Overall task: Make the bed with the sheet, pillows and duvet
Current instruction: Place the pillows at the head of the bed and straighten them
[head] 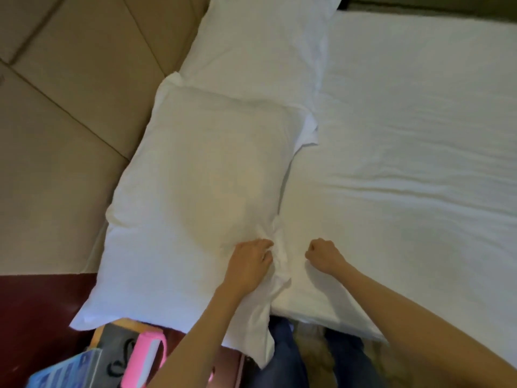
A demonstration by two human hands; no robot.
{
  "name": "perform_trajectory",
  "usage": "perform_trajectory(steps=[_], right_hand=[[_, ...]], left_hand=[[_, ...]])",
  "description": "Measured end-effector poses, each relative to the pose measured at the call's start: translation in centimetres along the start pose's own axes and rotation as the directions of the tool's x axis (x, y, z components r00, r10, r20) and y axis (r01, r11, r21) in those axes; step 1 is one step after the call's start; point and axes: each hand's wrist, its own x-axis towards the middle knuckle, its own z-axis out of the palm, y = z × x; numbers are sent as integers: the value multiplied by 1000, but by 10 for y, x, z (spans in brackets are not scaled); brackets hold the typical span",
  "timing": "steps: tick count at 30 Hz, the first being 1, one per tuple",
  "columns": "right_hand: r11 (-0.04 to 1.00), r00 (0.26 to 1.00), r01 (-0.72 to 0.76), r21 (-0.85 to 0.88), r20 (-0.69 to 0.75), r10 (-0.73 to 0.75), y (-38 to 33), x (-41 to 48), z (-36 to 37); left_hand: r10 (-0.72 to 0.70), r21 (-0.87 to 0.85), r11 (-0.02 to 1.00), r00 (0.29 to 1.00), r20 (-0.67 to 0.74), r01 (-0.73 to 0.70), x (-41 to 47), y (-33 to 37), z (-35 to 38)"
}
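A white pillow (195,197) lies at the head of the bed, its near end hanging over the bed's edge. A second white pillow (260,51) lies beyond it against the headboard. My left hand (250,264) grips bunched fabric at the near pillow's right edge. My right hand (321,254) is curled into a fist on the white sheet (405,163), just right of that edge; whether it pinches any cloth is hidden. The sheet covers the mattress with light wrinkles. No duvet is in view.
A padded beige headboard (70,93) fills the left side. Below it is dark red floor (36,303). A nightstand at the bottom left holds a pink object (148,357) and a blue box (64,371). My legs in jeans (282,357) stand against the bed's edge.
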Motion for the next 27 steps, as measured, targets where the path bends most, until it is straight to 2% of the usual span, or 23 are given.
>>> perform_trajectory(steps=[3, 8, 13, 18, 22, 24, 27], right_hand=[[986, 999, 3, 168, -48, 5, 3, -13, -35], [934, 988, 35, 356, -155, 22, 12, -44, -92], [852, 969, 133, 506, -249, -4, 38, -78, -142], [769, 959, 185, 612, -284, -4, 88, -105, -185], [720, 957, 217, 659, -290, -22, 134, -129, -211], [709, 955, 230, 666, -295, -33, 158, -140, -221], [719, 954, 226, 657, -299, -26, 193, -155, -231]], left_hand=[[-58, -195, 979, 998, 6, 58, 17, 27, -14], [-36, -292, 956, 999, -29, 26, 37, 79, -37], [-162, -500, 857, 986, -28, 127, 42, 134, -48], [-201, -628, 767, 979, -37, 133, 39, 193, -42], [-259, -647, 750, 961, -93, 140, 33, 232, -26], [-306, -682, 717, 944, -122, 145, 27, 248, -15], [-353, -711, 678, 931, -90, 188, 17, 267, 5]])
